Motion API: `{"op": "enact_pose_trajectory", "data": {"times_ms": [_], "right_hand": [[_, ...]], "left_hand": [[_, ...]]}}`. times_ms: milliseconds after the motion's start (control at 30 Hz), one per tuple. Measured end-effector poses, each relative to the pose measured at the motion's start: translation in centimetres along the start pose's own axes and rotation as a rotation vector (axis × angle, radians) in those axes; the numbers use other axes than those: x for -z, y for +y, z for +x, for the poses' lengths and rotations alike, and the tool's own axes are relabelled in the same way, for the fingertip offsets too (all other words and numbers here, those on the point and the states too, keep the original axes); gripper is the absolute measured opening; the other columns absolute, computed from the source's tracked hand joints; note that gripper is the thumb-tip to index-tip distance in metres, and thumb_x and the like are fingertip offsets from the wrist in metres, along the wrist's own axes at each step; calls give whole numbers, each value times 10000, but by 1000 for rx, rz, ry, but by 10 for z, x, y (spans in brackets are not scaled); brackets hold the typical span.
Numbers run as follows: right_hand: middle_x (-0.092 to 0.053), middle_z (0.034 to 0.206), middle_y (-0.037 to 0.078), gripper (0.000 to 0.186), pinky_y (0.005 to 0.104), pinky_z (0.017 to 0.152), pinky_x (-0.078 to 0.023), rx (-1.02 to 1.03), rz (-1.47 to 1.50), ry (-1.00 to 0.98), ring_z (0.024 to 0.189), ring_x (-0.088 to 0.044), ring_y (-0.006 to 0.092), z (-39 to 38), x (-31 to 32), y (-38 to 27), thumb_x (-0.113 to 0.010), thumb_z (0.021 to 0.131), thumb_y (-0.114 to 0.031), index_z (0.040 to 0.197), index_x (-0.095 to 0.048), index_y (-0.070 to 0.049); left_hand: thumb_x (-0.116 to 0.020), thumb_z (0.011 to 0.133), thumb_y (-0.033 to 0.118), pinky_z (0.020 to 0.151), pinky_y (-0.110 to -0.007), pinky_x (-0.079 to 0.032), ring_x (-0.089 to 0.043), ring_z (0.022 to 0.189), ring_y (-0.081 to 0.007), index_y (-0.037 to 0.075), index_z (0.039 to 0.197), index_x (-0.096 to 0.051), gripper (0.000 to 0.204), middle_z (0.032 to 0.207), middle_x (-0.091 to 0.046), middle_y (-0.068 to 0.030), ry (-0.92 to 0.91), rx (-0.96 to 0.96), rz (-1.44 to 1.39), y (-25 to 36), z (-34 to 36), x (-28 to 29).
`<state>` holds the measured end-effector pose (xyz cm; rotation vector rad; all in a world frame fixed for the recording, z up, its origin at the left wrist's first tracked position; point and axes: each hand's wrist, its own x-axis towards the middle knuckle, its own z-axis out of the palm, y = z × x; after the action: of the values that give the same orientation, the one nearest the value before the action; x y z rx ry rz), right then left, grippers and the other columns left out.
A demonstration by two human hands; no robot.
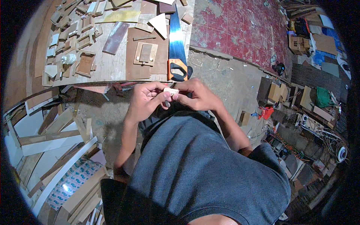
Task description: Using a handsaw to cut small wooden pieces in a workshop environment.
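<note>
Red floor tiles (240, 33) lay at one o'clock, and a wooden table (109, 71) stood at eleven.
At twelve o'clock on the table lay a saw (177, 43), its orange and black handle (172, 61) by the edge. At six o'clock from the saw were the left hand (144, 100) and the right hand (200, 95). Both pinched a small pale piece (171, 90) with thumb and fingers nearly closed; it sat between them, near the middle.

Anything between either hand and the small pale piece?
Nothing visible. The left hand and right hand both have fingertips right on the small pale piece. The handsaw lies on the workbench, beyond the hands, not between.
</note>
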<state>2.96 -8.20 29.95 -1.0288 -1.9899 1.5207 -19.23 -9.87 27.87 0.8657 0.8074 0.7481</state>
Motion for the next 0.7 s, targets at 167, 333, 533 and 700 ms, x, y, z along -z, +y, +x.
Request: {"op": "enact_pose_trajectory", "data": {"times_ms": [167,333,533,700], "right_hand": [[-501,589,150,267,375,492,-370,21,36,-19,492,-473,250,1,2,-7,-623,871,-192,732,-561,28],[-435,561,137,292,391,473,-339,81,-23,-5,472,-429,259,-1,1,-2,-624,856,-165,665,-495,13],[-486,569,199,322,433,530,-414,65,-120,-127,517,-507,354,-4,8,-6,-597,855,-226,680,-508,29],[-478,590,221,350,469,561,-428,136,-125,-209,569,-524,418,-14,4,0,-582,873,-270,690,-480,10]], "left_hand": [[-599,968,135,579,-237,-547,-618,650,-98,-46,980,-658,190,818,-666,-77,-73,71,-154,1,1,-1],[-560,990,160,556,-231,-506,-597,641,-91,-26,958,-655,212,795,-654,-57,-8,43,177,16,-3,-16],[-522,1010,247,548,-290,-409,-515,599,-112,-21,855,-576,314,676,-530,-53,-67,-116,553,14,0,-18],[-514,1011,271,542,-308,-377,-469,580,-131,-15,805,-529,353,639,-469,-59,-177,-128,449,-6,-2,-13]]}}
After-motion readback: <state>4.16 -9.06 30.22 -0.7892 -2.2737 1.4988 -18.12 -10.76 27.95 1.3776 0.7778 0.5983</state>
